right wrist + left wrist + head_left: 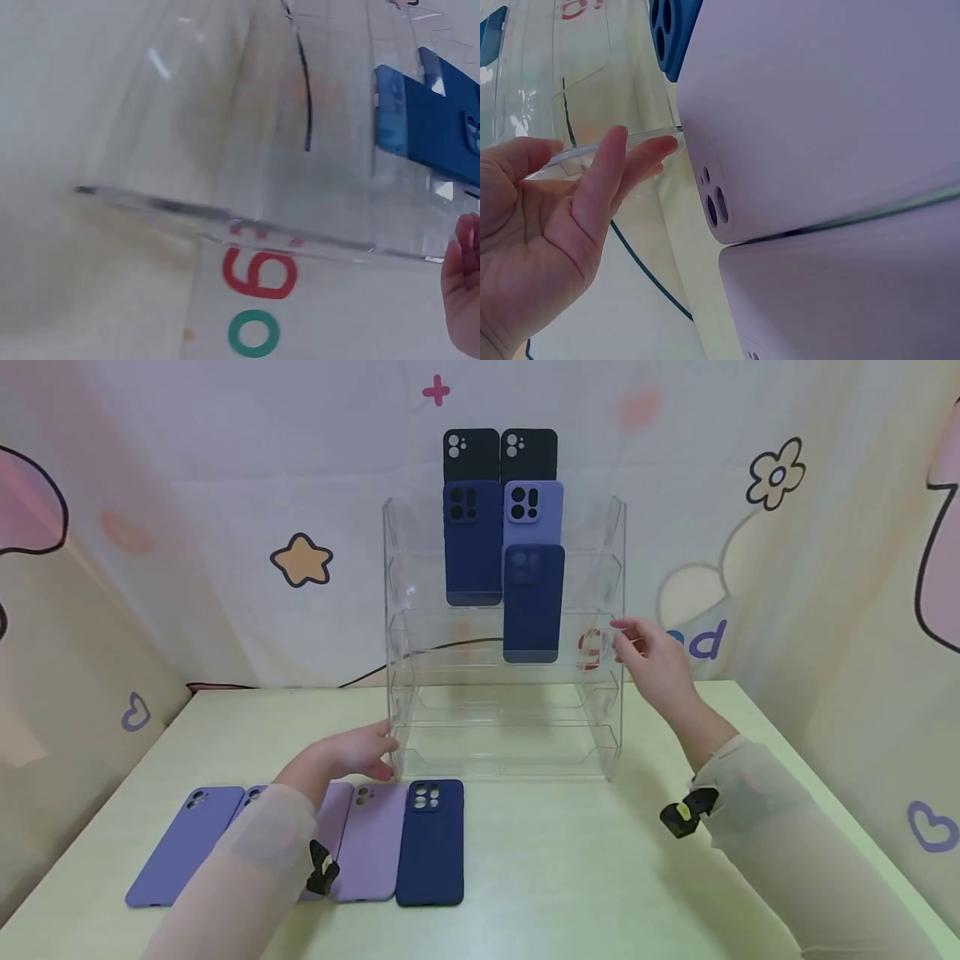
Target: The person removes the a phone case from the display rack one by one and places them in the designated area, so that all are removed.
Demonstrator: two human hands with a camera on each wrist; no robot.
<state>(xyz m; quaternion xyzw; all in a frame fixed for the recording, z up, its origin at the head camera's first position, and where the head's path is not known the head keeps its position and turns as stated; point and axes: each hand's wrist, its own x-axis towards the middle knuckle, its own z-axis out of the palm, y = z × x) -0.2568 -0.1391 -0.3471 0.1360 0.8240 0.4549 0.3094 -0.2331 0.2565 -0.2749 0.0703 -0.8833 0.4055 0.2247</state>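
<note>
— Where's the rack (pixel 504 727)?
— Far middle of the desk (pixel 570 877). The left hand (pixel 352 758) touches its near left corner, fingers relaxed.
— And the right hand (pixel 654 658)?
— By the rack's right wall, fingers loosely spread, probably just touching it, holding nothing.

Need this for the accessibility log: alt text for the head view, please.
A person's left hand touches the lower left corner of a clear acrylic tiered rack on a pale table, while the right hand reaches its right edge. Five phone cases stand in the rack; more lie flat in front, including a navy case.
</note>
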